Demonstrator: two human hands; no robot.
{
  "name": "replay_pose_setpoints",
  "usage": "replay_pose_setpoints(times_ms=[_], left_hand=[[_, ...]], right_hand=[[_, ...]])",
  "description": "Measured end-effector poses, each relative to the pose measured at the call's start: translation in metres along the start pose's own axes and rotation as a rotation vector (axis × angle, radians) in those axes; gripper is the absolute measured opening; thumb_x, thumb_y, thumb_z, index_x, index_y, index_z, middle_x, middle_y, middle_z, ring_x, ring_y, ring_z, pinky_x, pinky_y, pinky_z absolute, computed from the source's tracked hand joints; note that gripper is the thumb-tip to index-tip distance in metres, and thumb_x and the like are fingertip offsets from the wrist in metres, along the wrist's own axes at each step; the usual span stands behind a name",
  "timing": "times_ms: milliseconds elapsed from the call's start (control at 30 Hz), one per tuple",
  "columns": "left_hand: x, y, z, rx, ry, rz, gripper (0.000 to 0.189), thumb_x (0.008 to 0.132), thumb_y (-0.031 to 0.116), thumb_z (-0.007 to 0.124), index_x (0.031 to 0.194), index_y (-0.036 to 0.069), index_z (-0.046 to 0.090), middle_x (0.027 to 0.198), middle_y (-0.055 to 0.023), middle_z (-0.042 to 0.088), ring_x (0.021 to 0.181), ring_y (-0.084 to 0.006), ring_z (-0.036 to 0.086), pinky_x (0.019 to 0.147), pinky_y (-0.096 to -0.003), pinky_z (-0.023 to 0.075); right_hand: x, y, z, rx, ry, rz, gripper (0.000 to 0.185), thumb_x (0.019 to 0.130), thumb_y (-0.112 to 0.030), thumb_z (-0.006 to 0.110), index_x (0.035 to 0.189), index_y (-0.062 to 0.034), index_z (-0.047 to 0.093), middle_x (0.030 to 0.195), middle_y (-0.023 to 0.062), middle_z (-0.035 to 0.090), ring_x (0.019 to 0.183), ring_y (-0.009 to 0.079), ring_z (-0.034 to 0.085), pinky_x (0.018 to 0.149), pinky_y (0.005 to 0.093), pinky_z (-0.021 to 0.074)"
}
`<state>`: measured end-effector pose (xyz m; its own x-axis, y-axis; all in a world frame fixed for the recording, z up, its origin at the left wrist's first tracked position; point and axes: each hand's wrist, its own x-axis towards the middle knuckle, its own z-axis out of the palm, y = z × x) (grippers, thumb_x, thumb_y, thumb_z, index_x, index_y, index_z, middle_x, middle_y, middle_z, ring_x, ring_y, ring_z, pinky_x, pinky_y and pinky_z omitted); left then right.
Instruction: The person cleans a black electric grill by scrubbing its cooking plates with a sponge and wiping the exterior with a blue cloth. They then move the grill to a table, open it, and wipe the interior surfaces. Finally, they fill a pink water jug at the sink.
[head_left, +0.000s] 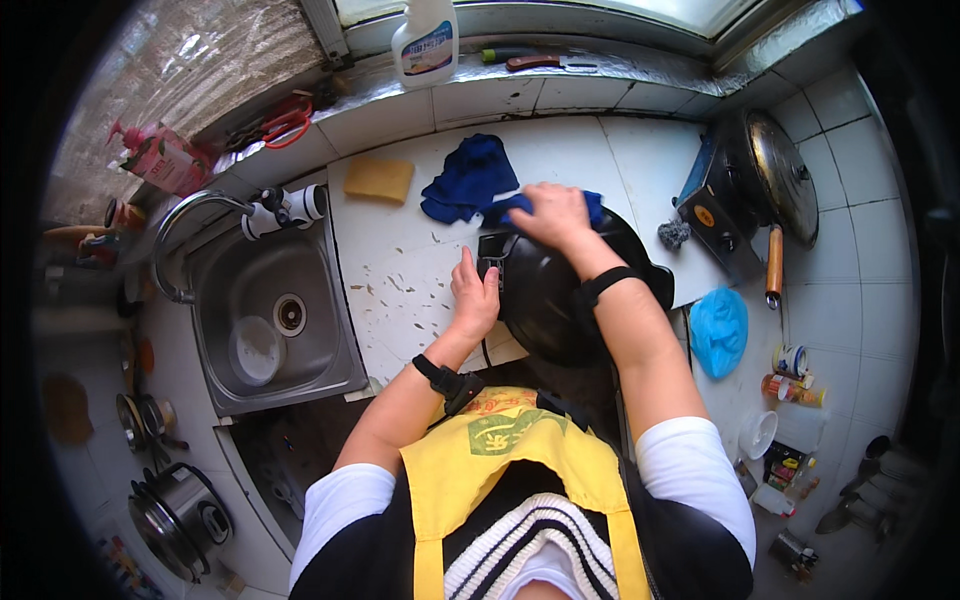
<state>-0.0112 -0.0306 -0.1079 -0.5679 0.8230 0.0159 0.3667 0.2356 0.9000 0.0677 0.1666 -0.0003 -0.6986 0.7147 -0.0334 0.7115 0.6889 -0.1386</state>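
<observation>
A black, rounded appliance or vessel (559, 300) with side handles stands at the counter's front edge before me. My left hand (476, 296) is against its left side, by the handle, with the thumb up and the palm towards it. Over its far rim, my right hand (551, 214) presses down on a dark blue cloth (594, 206), part of which shows on either side of the fingers. Another crumpled dark blue cloth (469, 176) lies just behind, to the left; whether the two are joined I cannot tell. A yellow sponge (379, 180) lies farther left on the white counter.
A steel sink (217, 330) with a bowl (257, 350) is at left, under a curved faucet (161, 247). At right are a steel-wool scourer (673, 234), a lidded pan (784, 176) and a blue plastic bag (718, 332). A spray bottle (425, 49) and a knife (534, 63) occupy the sill.
</observation>
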Motion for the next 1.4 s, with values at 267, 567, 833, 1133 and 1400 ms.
replay_pose_setpoints(times_ms=[267,567,833,1133,1400], left_hand=[[-0.003,0.01,0.003,-0.019,0.02,-0.136,0.075,0.101,0.037,0.052,0.152,-0.006,0.018,0.138,-0.0327,0.037,0.123,-0.0484,0.04,0.108,-0.0527,0.032],[-0.003,0.011,0.003,0.007,0.027,-0.107,0.069,0.1,0.039,0.051,0.148,-0.006,0.03,0.128,-0.0294,0.049,0.115,-0.0467,0.047,0.102,-0.0522,0.0376],[0.002,0.007,0.013,-0.061,0.229,-0.042,0.058,0.098,0.03,0.054,0.14,-0.007,0.034,0.129,-0.0337,0.051,0.116,-0.0485,0.05,0.1,-0.0519,0.0388],[0.0,-0.009,0.014,-0.636,0.399,-0.281,0.04,0.105,0.028,0.042,0.135,0.001,0.038,0.118,-0.0166,0.049,0.105,-0.0243,0.05,0.096,-0.0377,0.0415],[-0.016,-0.004,-0.06,-0.419,0.233,-0.191,0.043,0.103,0.03,0.05,0.136,0.003,0.045,0.132,-0.0166,0.041,0.108,-0.0238,0.048,0.099,-0.0365,0.0402]], right_hand=[[-0.062,0.147,0.0,0.281,0.007,0.586,0.068,0.089,-0.066,0.049,0.108,-0.0042,0.067,0.108,0.0255,0.068,0.104,0.0426,0.064,0.091,0.0494,0.049],[-0.033,0.063,0.018,-0.045,0.289,0.265,0.048,0.088,-0.053,0.057,0.105,-0.0097,0.07,0.108,0.0123,0.069,0.101,0.0347,0.065,0.088,0.0491,0.049],[-0.071,-0.06,0.026,0.214,0.296,-0.244,0.047,0.083,-0.023,0.068,0.126,-0.0061,0.061,0.131,0.016,0.06,0.125,0.0344,0.053,0.109,0.0472,0.0346],[-0.144,-0.057,-0.002,0.295,0.026,-0.589,0.048,0.076,-0.008,0.072,0.123,-0.007,0.062,0.135,0.0106,0.058,0.133,0.0318,0.048,0.11,0.0462,0.0361],[-0.176,-0.044,-0.03,0.528,-0.021,-0.588,0.038,0.069,0.002,0.065,0.106,-0.0065,0.064,0.114,0.0115,0.064,0.113,0.0311,0.059,0.1,0.0405,0.0456]])
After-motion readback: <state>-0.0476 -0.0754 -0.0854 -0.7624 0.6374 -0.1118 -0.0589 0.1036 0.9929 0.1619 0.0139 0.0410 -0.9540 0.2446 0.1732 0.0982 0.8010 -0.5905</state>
